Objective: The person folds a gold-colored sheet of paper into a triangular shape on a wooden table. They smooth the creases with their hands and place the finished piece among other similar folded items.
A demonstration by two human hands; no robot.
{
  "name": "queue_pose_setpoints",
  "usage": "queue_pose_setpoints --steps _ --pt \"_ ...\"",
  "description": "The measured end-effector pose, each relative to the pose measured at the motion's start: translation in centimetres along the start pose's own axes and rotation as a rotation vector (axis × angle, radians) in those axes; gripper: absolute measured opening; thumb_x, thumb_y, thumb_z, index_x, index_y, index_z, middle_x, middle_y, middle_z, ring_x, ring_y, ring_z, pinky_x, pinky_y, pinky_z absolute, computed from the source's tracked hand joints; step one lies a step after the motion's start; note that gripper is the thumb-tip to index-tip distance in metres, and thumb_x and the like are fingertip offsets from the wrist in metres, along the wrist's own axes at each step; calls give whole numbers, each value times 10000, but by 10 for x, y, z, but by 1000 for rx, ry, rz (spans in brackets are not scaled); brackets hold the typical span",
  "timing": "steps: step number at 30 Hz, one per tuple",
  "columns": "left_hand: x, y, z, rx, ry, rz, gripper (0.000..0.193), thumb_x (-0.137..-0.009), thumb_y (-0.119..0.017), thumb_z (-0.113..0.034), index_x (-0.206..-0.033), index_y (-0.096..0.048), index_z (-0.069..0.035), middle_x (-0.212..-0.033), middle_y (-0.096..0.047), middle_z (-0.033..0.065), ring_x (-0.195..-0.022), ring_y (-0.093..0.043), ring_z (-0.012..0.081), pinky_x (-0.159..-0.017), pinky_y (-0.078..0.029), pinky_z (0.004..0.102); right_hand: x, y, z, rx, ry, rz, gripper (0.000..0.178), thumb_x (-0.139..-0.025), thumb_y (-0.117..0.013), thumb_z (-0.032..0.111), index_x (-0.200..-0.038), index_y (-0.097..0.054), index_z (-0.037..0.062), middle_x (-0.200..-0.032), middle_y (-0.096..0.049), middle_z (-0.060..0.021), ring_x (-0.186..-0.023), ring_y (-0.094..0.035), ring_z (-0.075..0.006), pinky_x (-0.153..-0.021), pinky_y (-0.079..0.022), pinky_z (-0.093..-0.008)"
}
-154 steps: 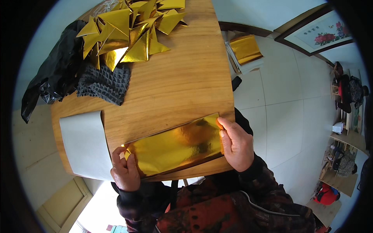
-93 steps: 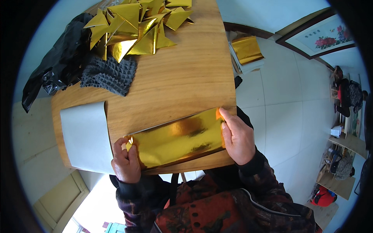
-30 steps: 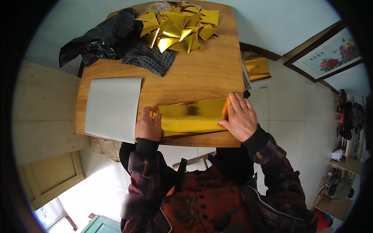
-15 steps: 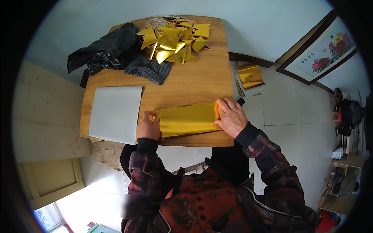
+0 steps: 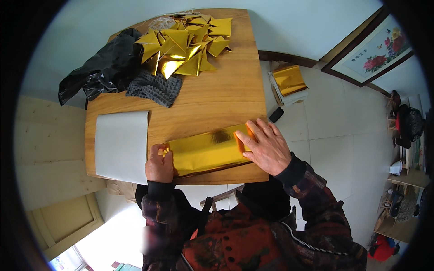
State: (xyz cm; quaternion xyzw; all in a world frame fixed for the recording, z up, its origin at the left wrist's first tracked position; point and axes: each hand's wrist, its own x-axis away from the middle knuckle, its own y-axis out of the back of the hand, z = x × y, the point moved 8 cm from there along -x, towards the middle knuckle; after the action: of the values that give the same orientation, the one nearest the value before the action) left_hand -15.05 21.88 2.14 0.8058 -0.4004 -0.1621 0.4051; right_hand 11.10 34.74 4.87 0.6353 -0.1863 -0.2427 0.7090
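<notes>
A long strip of folded gold foil paper (image 5: 203,151) lies near the table's front edge, tilted slightly up to the right. My left hand (image 5: 159,168) pinches its left end between thumb and fingers. Over the right end rests my right hand (image 5: 266,147), its fingers stretched out and a little apart, with the thumb along the near side. Left of my left hand is a flat light-grey sheet (image 5: 121,144), whose right edge touches or nearly touches that hand.
At the back of the wooden table (image 5: 217,97), several folded gold foil pieces (image 5: 183,45) are heaped beside a black plastic bag (image 5: 106,67) and a dark grey textured cloth (image 5: 155,89). More gold sheets (image 5: 289,80) and a small black object (image 5: 275,114) lie on the floor at right.
My right hand has opened its fingers flat and moved slightly inward over the strip. The strip's right end looks flatter. The whole view has shifted, so the table sits lower and further left.
</notes>
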Motion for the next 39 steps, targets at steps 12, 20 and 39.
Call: queue_pose_setpoints --steps 12,20,39 --pt "10 -6 8 239 223 41 187 -901 -615 -142 -1085 -599 -106 -508 -560 57 -457 -602 172 -480 -454 315 -14 4 20 45 -59 101 719 -699 -795 367 -1355 -519 267 -1377 -418 -227 -1263 -430 -399 -1058 -327 -508" --pt "8 1 3 72 123 25 238 -877 -634 -95 -1099 -577 -31 -505 -532 66 -441 -506 156 -486 -395 281 -16 -1 22 69 -24 128 744 -698 -791 407 -1369 -503 262 -1398 -393 -266 -1262 -439 -428 -1022 -378 -529" --pt "8 3 0 14 127 5 254 -859 -665 -96 -1088 -575 -34 -503 -507 72 -436 -471 152 -475 -383 299 -16 1 25 30 -24 92 777 -658 -835 367 -1360 -521 254 -1388 -390 -269 -1260 -442 -438 -968 -430 -513"
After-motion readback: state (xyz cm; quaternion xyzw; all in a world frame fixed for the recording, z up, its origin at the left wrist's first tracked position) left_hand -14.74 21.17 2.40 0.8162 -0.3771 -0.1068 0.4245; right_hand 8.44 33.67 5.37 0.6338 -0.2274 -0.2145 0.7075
